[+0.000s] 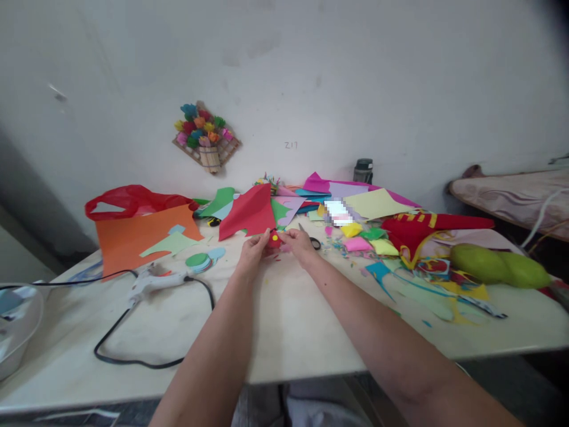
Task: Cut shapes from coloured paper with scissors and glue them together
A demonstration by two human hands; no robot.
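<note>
A small red paper flower [275, 243] with a round yellow centre is held out over the table [302, 332]. My left hand [255, 248] pinches its left edge, and my right hand [297, 244] grips the right side; the fingertips partly cover it. Just right of my right hand lie scissors [315, 243], their black handle showing. Behind the hands a large cut sheet of red paper [249, 212] leans over other coloured sheets. A few tiny red scraps lie below the flower.
At left are a white glue gun [151, 284] with a black cord, blue and green paper circles [198, 261], orange paper [122, 240] and a white bowl [20, 338]. Rightward lie paper scraps [377, 273], a red cloth item [406, 237] and green fruit [498, 267]. A bottle [363, 171] stands behind.
</note>
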